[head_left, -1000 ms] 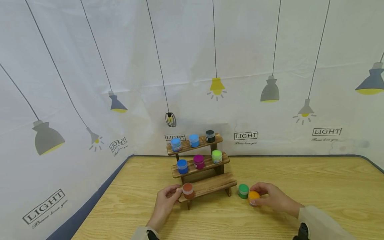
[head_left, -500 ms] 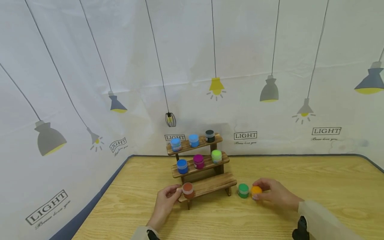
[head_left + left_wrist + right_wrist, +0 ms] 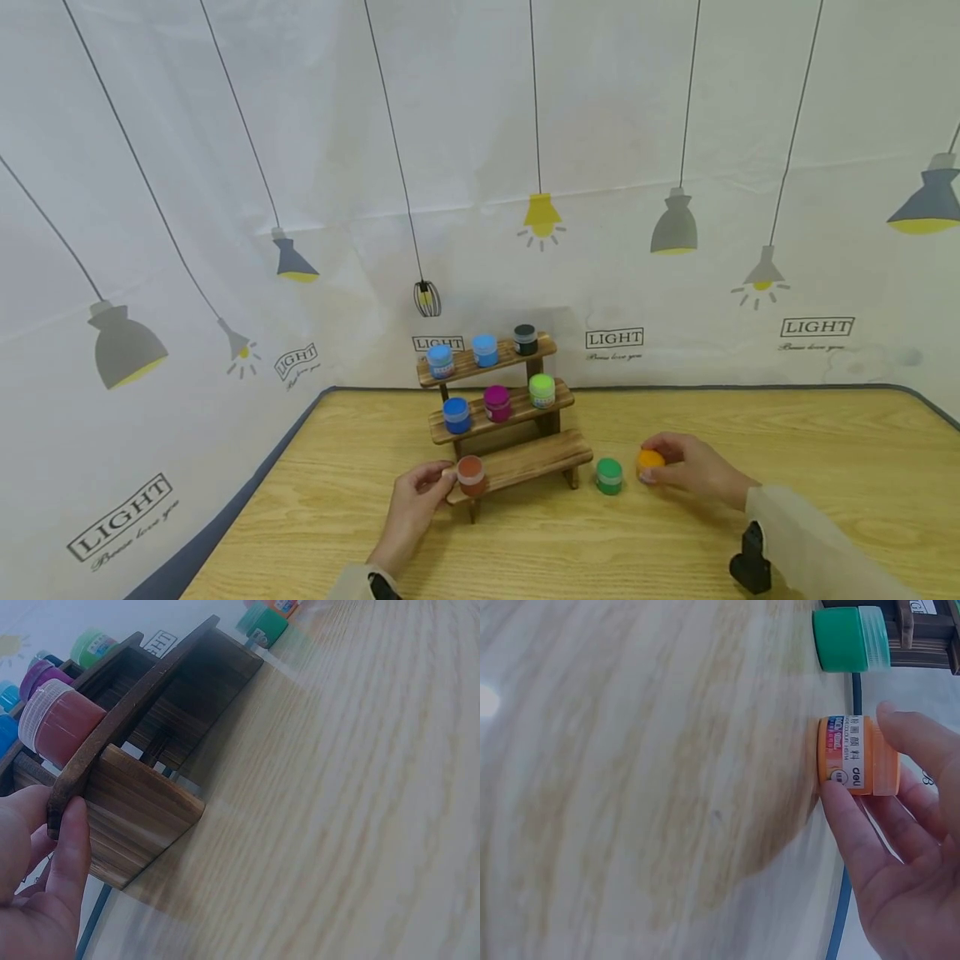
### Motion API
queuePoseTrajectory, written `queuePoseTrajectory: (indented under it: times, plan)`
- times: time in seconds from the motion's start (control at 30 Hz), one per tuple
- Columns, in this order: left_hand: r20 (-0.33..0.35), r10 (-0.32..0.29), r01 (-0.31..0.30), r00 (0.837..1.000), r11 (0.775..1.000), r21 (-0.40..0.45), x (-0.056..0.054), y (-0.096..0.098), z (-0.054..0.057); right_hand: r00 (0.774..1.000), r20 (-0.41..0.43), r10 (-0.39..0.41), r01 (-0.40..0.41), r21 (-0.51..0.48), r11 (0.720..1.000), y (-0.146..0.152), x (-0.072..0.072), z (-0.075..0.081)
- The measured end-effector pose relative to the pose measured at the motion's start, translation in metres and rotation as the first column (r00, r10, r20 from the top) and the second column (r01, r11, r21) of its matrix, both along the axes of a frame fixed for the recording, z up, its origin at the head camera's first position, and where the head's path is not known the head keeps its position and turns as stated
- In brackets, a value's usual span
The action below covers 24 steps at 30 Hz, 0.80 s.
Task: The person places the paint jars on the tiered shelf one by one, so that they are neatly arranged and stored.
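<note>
My left hand (image 3: 415,506) pinches the left end of the lowest step of a three-step wooden stand (image 3: 536,460); in the left wrist view its thumb and fingers clasp the step's edge. Beside those fingers a red-brown paint jar (image 3: 471,476) stands on that step. To the right of the stand, my right hand (image 3: 693,469) holds an orange paint jar (image 3: 649,465) by its sides, thumb near the lid. The right wrist view shows the jar's printed label (image 3: 847,750), with the jar at the tabletop. A green paint jar (image 3: 609,476) stands between the stand and the orange jar.
On the middle step are blue (image 3: 456,416), purple (image 3: 497,403) and light green (image 3: 542,391) jars. The top step bears two light blue jars (image 3: 485,351) and a black jar (image 3: 526,339). A lamp-printed cloth (image 3: 600,275) rises behind the wooden table (image 3: 750,417).
My right hand has shifted the orange jar to the right and farther back, opening a gap from the green jar. My left hand has stayed on the stand.
</note>
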State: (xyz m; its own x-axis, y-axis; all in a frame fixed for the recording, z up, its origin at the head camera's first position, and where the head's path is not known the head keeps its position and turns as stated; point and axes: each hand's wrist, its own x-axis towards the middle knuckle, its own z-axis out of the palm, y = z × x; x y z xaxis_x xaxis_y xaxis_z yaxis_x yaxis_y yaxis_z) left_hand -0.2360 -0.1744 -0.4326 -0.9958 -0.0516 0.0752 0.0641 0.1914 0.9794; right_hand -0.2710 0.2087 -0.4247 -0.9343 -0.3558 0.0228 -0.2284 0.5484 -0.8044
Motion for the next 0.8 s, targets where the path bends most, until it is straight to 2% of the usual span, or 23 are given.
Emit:
queuePoseTrajectory:
  times: [0.33,0.8]
  plan:
    - [-0.016,-0.003,0.003,1.0,1.0,-0.012,-0.0001,-0.0004,-0.0004,1.0,0.008,0.011,-0.011,-0.005,1.0,0.0008,-0.0014,0.0003]
    - [-0.015,-0.008,0.008,1.0,1.0,-0.018,-0.0002,-0.0002,0.0001,0.996,-0.049,0.077,-0.078,-0.022,0.997,0.0028,-0.0023,-0.0049]
